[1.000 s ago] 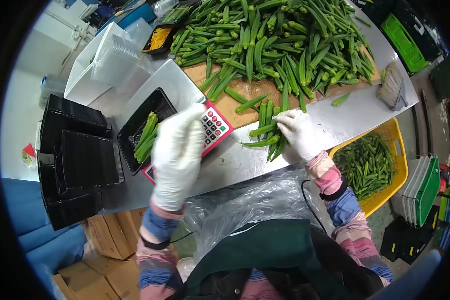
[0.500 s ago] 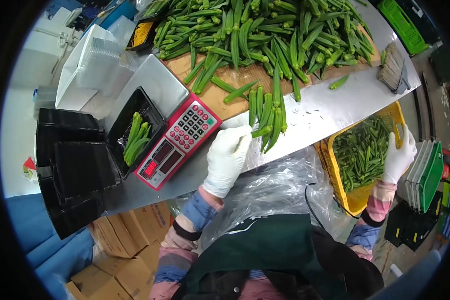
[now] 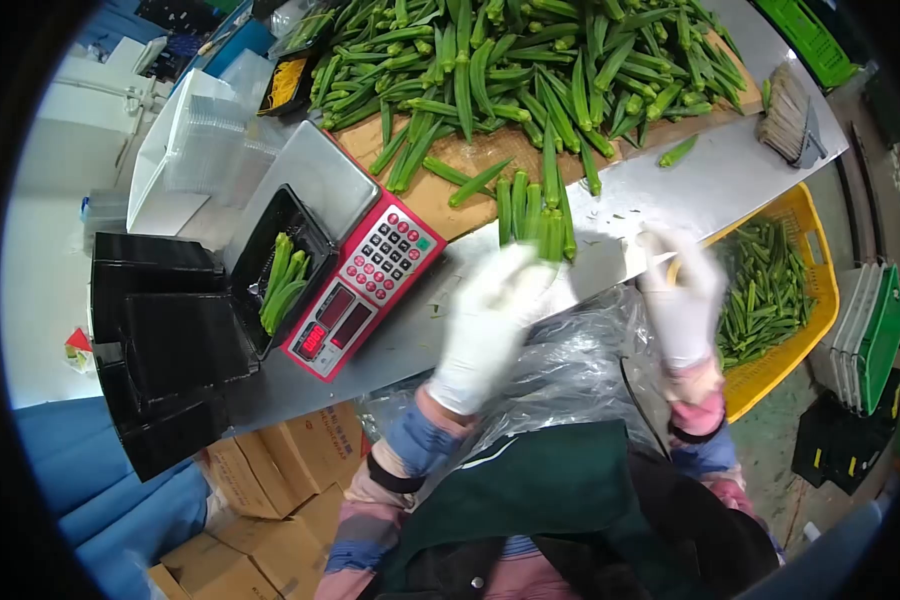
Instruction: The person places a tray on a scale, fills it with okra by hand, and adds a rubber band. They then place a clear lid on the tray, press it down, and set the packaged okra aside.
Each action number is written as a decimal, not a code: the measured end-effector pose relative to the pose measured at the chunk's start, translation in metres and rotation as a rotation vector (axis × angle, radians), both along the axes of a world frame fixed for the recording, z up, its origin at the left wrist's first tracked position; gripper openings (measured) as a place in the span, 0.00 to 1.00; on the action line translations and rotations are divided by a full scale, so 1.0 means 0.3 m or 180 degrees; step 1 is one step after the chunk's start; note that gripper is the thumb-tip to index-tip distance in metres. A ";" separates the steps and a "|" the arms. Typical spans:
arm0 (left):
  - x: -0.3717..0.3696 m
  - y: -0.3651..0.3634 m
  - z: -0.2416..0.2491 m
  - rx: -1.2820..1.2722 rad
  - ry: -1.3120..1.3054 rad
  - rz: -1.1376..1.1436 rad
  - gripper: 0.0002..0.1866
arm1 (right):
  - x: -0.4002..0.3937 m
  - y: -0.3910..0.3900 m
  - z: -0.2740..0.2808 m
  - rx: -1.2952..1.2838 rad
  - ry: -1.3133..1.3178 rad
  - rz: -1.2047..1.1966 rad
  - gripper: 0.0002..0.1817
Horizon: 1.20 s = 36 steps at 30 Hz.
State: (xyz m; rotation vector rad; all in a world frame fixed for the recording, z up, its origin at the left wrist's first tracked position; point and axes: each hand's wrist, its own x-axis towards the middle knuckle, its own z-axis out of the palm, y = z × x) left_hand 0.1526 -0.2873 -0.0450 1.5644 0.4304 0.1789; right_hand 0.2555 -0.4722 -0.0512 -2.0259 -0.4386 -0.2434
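My left hand (image 3: pixel 490 315), in a white glove, is smeared by motion at the lower ends of a small row of okra pods (image 3: pixel 532 215) lying at the front of the cardboard. Its fingertips overlap the pods in this view. To the right, my gloved right hand (image 3: pixel 685 295) hangs over the table's front edge, also blurred, between the pods and the yellow crate (image 3: pixel 823 290). To the left stands a red and grey weighing scale (image 3: pixel 380 260); its pan carries a black tray (image 3: pixel 315 235) with a few okra (image 3: pixel 285 285) in it.
A large okra heap (image 3: pixel 530 75) covers cardboard at the back. Black trays (image 3: pixel 190 345) are stacked left of the scale. A brush (image 3: pixel 790 115) lies at the table's right end. Clear plastic sheeting (image 3: pixel 560 350) hangs at the front; cardboard boxes (image 3: pixel 290 460) stand below.
My right hand has left the yellow crate's rim and moved left to the table edge. My left hand has moved right and slightly up to the row of okra. The view has shifted slightly.
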 end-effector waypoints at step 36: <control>0.123 0.193 -0.237 0.3032 -0.0104 -0.0222 0.15 | 0.317 0.027 -0.286 0.1877 0.2766 0.0898 0.14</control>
